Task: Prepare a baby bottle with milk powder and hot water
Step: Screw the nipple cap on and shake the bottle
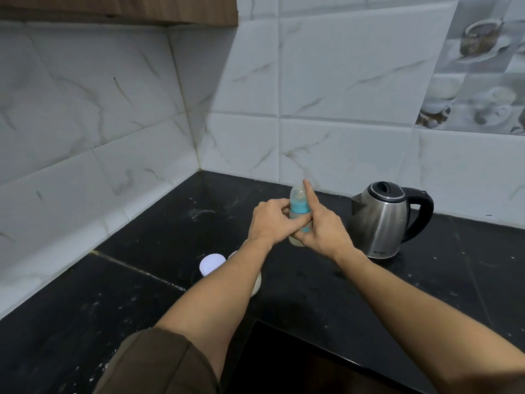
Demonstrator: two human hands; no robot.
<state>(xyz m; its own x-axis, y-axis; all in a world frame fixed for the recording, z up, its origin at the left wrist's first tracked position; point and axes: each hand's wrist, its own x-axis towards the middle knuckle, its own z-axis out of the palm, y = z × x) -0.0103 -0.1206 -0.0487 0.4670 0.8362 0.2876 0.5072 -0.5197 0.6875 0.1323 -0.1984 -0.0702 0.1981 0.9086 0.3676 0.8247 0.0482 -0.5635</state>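
Baby bottle (299,207) stands upright between my 2 hands, held in front of me over the black tabletop (142,308), just left of the kettle (380,220). I cannot tell whether its base touches the tabletop or hangs just above it. It has a blue ring round the neck, a clear top above that, and a pale cloudy liquid low in the body.

My left hand (270,220) grips it from the left, fingers curled round the body at and just below the blue ring. My right hand (321,231) grips the lower body from the right, with 3 fingers and the thumb wrapped round it. The right index finger (308,191) sticks straight up alongside the clear top.

The kettle is steel with a black handle and a closed black lid, and it stands on the tabletop near the tiled wall (85,109), spout turned toward the bottle.

A round white lid (211,264) lies flat on the tabletop under my left forearm. Just beside it is a pale jar (257,282), mostly hidden by that arm. A brown sleeve (159,362) covers my upper left arm.
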